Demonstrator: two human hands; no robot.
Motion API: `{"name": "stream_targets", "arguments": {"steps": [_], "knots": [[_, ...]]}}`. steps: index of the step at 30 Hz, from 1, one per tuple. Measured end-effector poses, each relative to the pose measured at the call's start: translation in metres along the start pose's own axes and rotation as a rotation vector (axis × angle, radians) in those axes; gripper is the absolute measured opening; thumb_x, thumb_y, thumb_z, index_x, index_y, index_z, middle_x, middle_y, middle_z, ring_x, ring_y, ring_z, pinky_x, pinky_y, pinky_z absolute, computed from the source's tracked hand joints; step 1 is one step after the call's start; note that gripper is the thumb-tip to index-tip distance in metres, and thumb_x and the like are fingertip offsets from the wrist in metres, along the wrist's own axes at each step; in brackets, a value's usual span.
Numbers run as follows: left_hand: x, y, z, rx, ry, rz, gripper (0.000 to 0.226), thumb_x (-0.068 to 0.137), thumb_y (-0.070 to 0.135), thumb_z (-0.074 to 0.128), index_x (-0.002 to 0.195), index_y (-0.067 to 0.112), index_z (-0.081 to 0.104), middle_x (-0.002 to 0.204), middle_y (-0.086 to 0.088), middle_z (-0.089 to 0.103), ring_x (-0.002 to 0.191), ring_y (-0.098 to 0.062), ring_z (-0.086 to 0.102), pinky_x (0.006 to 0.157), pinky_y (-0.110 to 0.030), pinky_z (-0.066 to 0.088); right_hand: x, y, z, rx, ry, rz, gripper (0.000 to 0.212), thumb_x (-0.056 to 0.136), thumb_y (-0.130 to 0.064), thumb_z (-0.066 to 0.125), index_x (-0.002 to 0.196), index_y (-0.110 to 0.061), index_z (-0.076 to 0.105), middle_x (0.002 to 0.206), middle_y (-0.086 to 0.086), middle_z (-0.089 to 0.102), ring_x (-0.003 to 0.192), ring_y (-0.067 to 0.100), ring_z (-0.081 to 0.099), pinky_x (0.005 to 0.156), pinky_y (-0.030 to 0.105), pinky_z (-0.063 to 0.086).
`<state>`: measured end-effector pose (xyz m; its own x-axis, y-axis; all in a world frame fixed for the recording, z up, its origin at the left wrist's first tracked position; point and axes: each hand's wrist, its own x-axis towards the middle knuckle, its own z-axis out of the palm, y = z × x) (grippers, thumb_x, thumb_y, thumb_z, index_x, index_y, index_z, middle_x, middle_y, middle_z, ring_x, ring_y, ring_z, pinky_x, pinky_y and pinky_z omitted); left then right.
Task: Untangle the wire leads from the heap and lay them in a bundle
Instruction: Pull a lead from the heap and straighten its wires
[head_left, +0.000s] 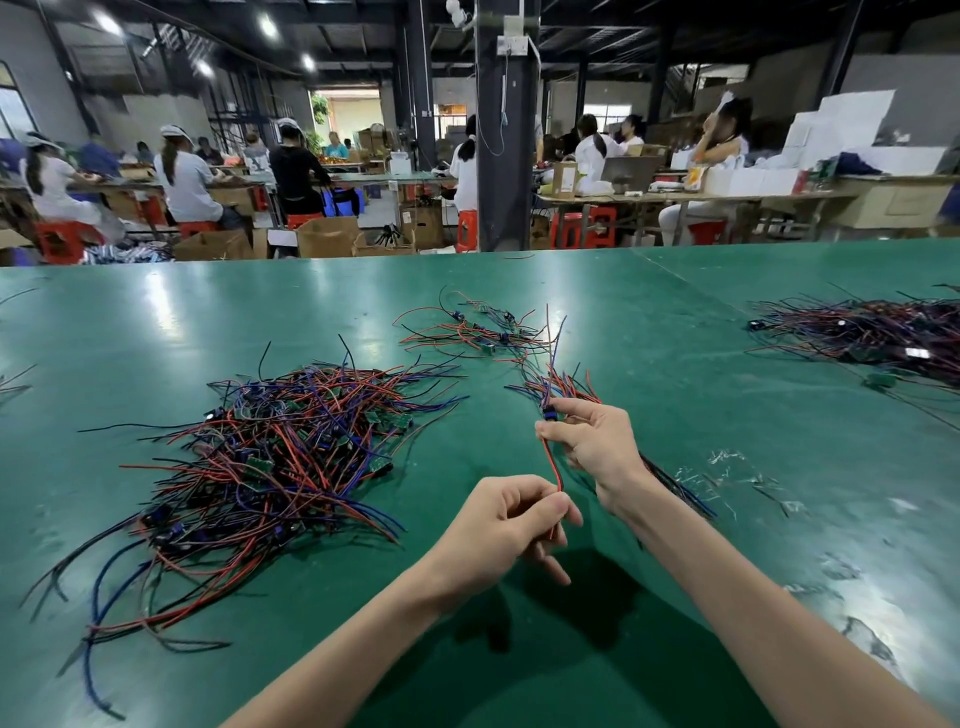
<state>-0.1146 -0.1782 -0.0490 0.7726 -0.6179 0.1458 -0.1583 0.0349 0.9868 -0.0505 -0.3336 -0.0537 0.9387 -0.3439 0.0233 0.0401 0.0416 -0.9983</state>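
Head view: the left hand (511, 525) pinches the lower end of a red wire lead (554, 464) between thumb and curled fingers. The right hand (597, 441) grips a bunch of leads (558, 382) at a blue connector, and the red wire lead runs up into this grip. Both hands are held above the green table (675, 322). The main heap (280, 447) of red, blue and black leads lies on the table to the left. A smaller pile (478, 327) lies beyond the hands. Another heap (872, 338) lies at far right.
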Motion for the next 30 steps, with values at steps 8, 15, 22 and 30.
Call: {"name": "stream_targets", "arguments": {"steps": [8,15,22,30], "knots": [[-0.0004,-0.0029,0.0035,0.022,-0.035,0.022,0.026,0.098,0.005,0.046,0.08,0.009,0.064,0.058,0.008,0.048,0.048,-0.005,0.045,0.051,-0.021,0.05,-0.0006,-0.0018,-0.0034,-0.068,0.009,-0.081,0.042,0.075,0.005,0.073,0.112,-0.01,0.06,0.067,0.006,0.052,0.035,-0.002,0.041,0.039,0.008,0.031],[-0.0013,-0.0068,0.0063,0.102,-0.048,0.048,0.021,0.098,0.007,0.047,0.086,0.013,0.062,0.066,0.008,0.059,0.053,-0.008,0.055,0.057,-0.021,0.05,0.0005,-0.0012,-0.0051,-0.103,0.042,-0.104,0.044,0.074,0.002,0.075,0.111,-0.013,0.057,0.07,0.008,0.054,0.05,0.005,0.049,0.052,0.017,0.034],[-0.0029,-0.0068,0.0057,0.179,-0.064,0.009,0.028,0.099,0.018,0.047,0.074,0.019,0.061,0.058,0.007,0.059,0.048,-0.01,0.054,0.054,-0.02,0.047,0.0018,-0.0014,-0.0067,-0.056,0.051,-0.075,0.042,0.073,0.004,0.074,0.108,-0.011,0.057,0.073,0.01,0.052,0.04,0.0,0.043,0.041,0.01,0.033],[-0.005,-0.0066,0.0067,0.29,-0.069,0.047,0.026,0.098,0.018,0.049,0.075,0.017,0.061,0.057,0.009,0.061,0.048,-0.009,0.055,0.054,-0.02,0.048,0.0022,-0.0028,-0.0071,0.009,0.053,-0.034,0.04,0.074,0.007,0.074,0.105,-0.011,0.057,0.068,0.009,0.052,0.033,0.002,0.034,0.033,0.014,0.027]]}}
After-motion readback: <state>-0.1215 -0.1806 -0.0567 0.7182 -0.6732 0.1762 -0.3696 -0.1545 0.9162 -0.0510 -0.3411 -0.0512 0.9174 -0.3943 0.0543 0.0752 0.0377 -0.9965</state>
